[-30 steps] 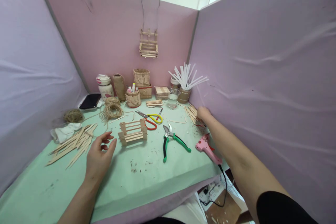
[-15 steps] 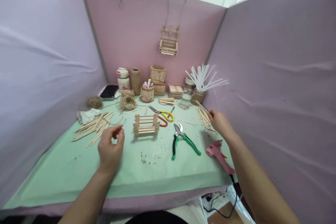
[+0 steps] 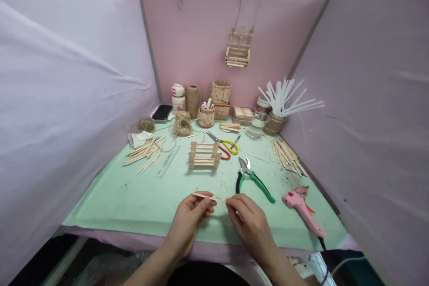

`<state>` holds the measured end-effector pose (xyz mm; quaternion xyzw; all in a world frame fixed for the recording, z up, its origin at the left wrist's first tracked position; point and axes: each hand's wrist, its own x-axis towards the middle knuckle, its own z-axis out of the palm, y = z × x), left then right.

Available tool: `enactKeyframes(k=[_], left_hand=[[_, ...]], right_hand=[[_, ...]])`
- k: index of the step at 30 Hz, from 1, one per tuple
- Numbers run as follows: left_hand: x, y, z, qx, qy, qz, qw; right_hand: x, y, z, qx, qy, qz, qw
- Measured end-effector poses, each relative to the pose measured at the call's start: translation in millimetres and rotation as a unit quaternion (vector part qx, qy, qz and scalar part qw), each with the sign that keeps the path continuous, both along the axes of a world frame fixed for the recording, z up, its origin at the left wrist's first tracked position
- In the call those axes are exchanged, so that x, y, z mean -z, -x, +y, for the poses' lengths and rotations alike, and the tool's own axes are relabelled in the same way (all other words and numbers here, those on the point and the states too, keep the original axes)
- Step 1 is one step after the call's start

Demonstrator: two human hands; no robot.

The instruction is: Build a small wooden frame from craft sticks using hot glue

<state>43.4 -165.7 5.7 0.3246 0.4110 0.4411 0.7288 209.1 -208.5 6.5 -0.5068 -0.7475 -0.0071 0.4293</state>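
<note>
Near the table's front edge, a thin wooden craft stick (image 3: 218, 199) lies level between my two hands. My left hand (image 3: 191, 218) is closed on its left part, thumb on top. My right hand (image 3: 252, 222) pinches the stick's right end between thumb and fingertips. Just beyond them stands a small frame (image 3: 203, 161) built of craft sticks, with rails between its two sides. Green-handled pruning shears (image 3: 246, 170) lie with blades apart beyond my right hand. A clear ruler (image 3: 167, 161) rests left of the frame.
A pink glue gun (image 3: 306, 210) with a cord lies at right. Loose sticks (image 3: 287, 156) are piled at right, more sticks (image 3: 146, 152) at left. Scissors (image 3: 223, 142), twine (image 3: 182, 124), a water cup (image 3: 257, 124) and a straw pot (image 3: 275, 124) stand farther back. A stick basket (image 3: 238, 51) hangs above.
My right hand has come from the right-hand stick pile to the front middle. My left hand has moved right and nearer me, and both now hold one stick. The view has turned left.
</note>
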Motion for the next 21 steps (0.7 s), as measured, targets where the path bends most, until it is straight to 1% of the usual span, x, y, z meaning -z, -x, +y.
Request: enactKeyframes(k=[3, 6, 9, 11, 13, 14, 15, 16, 17, 19, 20, 21], left_hand=[[-2.0, -1, -1, -0.029, 0.052, -0.043, 0.997], [-1.3, -6, -3, -0.047, 0.07, -0.064, 0.994], [1.6, -11, -5, -0.052, 0.07, -0.072, 0.994], [4.0, -12, -5, -0.058, 0.06, -0.07, 0.994], [6.4, -11, -4, -0.069, 0.045, -0.066, 0.994], [7.6, -9, -2, -0.074, 0.038, -0.066, 0.994], [8.7, -7, -1, -0.08, 0.031, -0.068, 0.994], [9.8, -5, 1, -0.085, 0.024, -0.072, 0.994], [10.8, -3, 3, -0.091, 0.017, -0.077, 0.993], [12.7, 1, 7, -0.1, 0.007, -0.086, 0.991], [13.4, 2, 9, -0.104, 0.002, -0.089, 0.991], [13.9, 3, 11, -0.107, -0.003, -0.091, 0.99]], right_hand=[[-2.0, -1, 0, 0.003, -0.023, 0.01, 1.0], [0.6, 0, -3, 0.0, -0.041, 0.004, 0.999], [3.5, 2, -6, -0.004, -0.053, -0.008, 0.999], [2.0, 0, -7, -0.02, -0.042, -0.017, 0.999], [-2.9, -9, -10, -0.025, -0.029, -0.038, 0.999], [-6.3, -17, -13, -0.012, -0.023, -0.052, 0.998], [-9.8, -29, -16, 0.017, -0.024, -0.068, 0.997], [-13.1, -43, -19, 0.059, -0.023, -0.081, 0.995], [-15.7, -59, -23, 0.116, -0.004, -0.088, 0.989], [-17.3, -94, -32, 0.235, 0.068, -0.093, 0.965], [-15.9, -112, -36, 0.281, 0.091, -0.099, 0.95], [-13.1, -128, -41, 0.311, 0.127, -0.111, 0.935]])
